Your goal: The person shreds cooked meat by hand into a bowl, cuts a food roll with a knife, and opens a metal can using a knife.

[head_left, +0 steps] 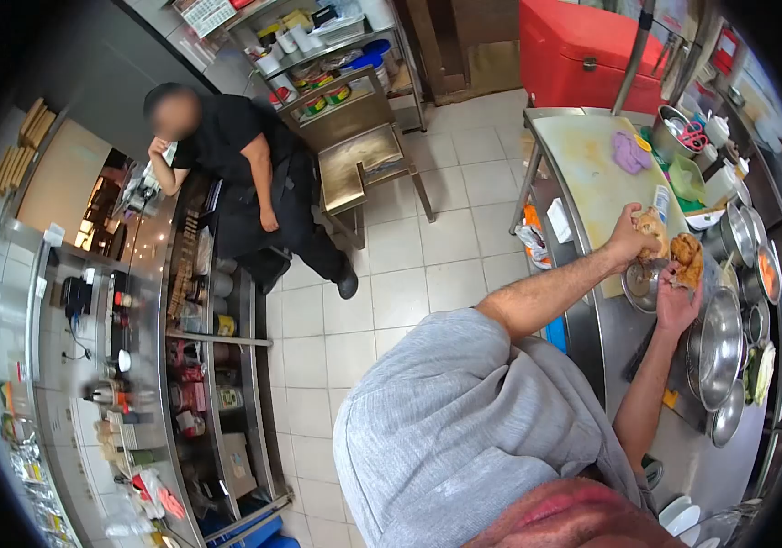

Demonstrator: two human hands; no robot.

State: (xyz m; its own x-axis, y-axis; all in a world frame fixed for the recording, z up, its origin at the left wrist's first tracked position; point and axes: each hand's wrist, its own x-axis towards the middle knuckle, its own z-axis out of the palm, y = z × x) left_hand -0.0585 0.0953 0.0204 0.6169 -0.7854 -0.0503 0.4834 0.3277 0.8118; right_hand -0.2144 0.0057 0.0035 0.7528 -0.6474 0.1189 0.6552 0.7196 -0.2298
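Although I can't name this food for certain, each hand has its own piece: my left hand (631,241) has its fingers curled around a paler one (651,231), and my right hand (680,305) grips a golden-brown one (687,257). Both pieces are held up by the far edge of the cutting board (583,160), near a small bowl (639,290). I judge them light, crusty outside and softer within, perhaps a little greasy, so a hard squeeze might crumble the surface or make them slip. The thicker middle looks the safest hold, with the fingers spread under it and the thumb pressing gently; I wouldn't trust a thin edge to carry the weight.

My fingers hide much of the paler piece, and its outline is hard to part from the printed container (661,200) behind it. The underside of the golden-brown one is lost against my palm, and I can't see my fingertips clearly on either. My wrists and the pieces cover part of the small bowl, so I can't tell what is in it, nor whether the food is right over it or beside it. The big bowl (717,352) sits near my right wrist, its bottom too shiny to read.
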